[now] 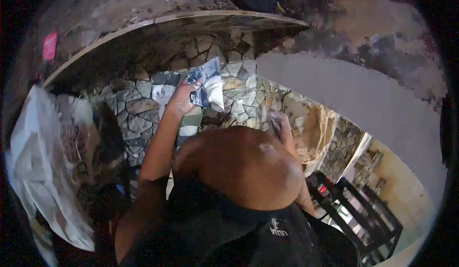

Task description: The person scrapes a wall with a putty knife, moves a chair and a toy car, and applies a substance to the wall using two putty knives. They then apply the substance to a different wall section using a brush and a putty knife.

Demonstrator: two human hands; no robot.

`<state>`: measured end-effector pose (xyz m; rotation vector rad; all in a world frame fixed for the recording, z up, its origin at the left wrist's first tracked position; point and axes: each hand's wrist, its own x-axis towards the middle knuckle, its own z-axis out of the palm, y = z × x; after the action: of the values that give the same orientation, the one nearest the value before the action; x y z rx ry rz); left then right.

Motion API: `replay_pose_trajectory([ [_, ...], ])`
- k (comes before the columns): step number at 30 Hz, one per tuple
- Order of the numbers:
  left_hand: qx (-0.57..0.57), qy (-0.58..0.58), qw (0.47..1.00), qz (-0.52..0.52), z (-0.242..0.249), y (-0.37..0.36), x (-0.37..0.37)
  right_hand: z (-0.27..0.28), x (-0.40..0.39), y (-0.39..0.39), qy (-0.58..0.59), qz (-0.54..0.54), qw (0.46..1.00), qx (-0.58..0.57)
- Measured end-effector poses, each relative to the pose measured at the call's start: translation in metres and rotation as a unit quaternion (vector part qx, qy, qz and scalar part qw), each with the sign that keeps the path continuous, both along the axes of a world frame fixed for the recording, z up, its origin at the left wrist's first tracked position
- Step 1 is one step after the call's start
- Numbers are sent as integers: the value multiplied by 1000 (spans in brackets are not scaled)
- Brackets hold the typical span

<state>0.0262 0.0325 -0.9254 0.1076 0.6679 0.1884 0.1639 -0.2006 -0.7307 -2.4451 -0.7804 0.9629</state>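
My left hand point(182, 98) is closed round a blue-and-white plastic packet point(210, 73) and has white smears on its fingers. White material bulges from the packet's right side. Below that hand are a pale label-like sheet point(163, 94) and a green-and-white piece point(191, 122). My right hand point(283, 126) is lower and to the right, partly blurred, its fingers curled beside a greyish shape that I cannot tell apart from the fingers. Close to its right is a crumpled brown paper bag point(320, 130). Bare skin and black cloth fill the lower middle.
A floor of irregular stones point(138, 105) lies beneath. A worn ledge point(191, 14) curves across the top, with a pink item point(49, 46) at left. A white plastic sheet point(36, 152) hangs left; a grey wall point(344, 83) and black slatted frame point(370, 209) are right.
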Motion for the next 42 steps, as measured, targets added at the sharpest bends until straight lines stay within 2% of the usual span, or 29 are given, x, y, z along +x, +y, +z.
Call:
replay_pose_trajectory([
  [2, -6, -13, 1000, 0, 8, 8, 2, -18, -10, 23, -178, 112, 974, -88],
  [4, 11, -50, 999, -19, 20, 30, 8, -15, -22, 67, -244, 191, 942, -127],
  [5, 4, -74, 994, -81, 10, 41, 6, -14, -26, 88, -275, 233, 921, -145],
  [8, 108, -108, 982, -113, 15, 72, -1, -38, -39, 119, -330, 261, 897, -132],
  [9, 98, -151, 975, -128, 23, 81, 1, -57, -39, 128, -350, 270, 885, -146],
  [10, 87, -193, 967, -143, 31, 87, 0, -69, -35, 134, -390, 313, 855, -141],
  [11, 87, -179, 962, -187, 32, 92, 2, -80, -31, 139, -427, 354, 821, -136],
  [14, 98, -150, 963, -202, 35, 95, 7, -102, -25, 152, -427, 425, 759, -246],
  [15, 75, -225, 949, -208, 37, 96, 11, -103, -28, 157, -415, 411, 770, -256],
  [18, 107, -164, 963, -187, 23, 88, 10, -98, -41, 150, -373, 399, 810, -216],
  [19, 78, -199, 967, -141, 23, 82, 9, -84, -43, 151, -333, 380, 836, -212],
  [22, 38, -183, 976, -114, 26, 74, 19, -79, -36, 138, -363, 386, 834, -150],
  [23, 38, -223, 964, -136, 28, 75, 26, -77, -29, 136, -381, 415, 802, -196],
  [26, -3, -295, 930, -217, 40, 81, 59, -89, -4, 129, -428, 454, 754, -204],
  [27, 1, -263, 934, -242, 43, 83, 69, -81, -5, 132, -402, 474, 738, -262],
  [30, -73, -183, 933, -302, 10, 87, 84, -51, -25, 117, -295, 452, 806, -244],
  [31, 65, -85, 938, -329, 32, 84, 88, -41, -31, 110, -260, 445, 824, -237],
  [32, -12, -75, 935, -346, 12, 79, 89, -33, -36, 103, -222, 439, 840, -229],
  [34, 22, -34, 929, -367, 50, 67, 89, -42, -41, 65, -206, 414, 864, -202],
  [36, 43, -30, 944, -324, 23, 44, 79, -41, -26, 45, -66, 345, 902, -251],
  [37, 91, -93, 914, -385, 11, 35, 78, -33, -10, 42, 86, 287, 923, -239],
  [38, 168, -73, 899, -397, 15, 25, 78, -25, 7, 40, 230, 207, 921, -238],
  [39, 244, -48, 878, -409, 19, 15, 77, -44, 7, 1, 200, 126, 970, -52],
  [40, 132, 42, 918, -371, 3, -3, 81, -56, 13, -26, 226, 54, 972, 21],
  [41, 141, 26, 924, -353, 9, -11, 88, -68, 17, -53, 250, -9, 963, 99],
  [42, 145, 18, 931, -333, 20, -14, 87, -58, 27, -55, 278, -52, 954, 97],
])
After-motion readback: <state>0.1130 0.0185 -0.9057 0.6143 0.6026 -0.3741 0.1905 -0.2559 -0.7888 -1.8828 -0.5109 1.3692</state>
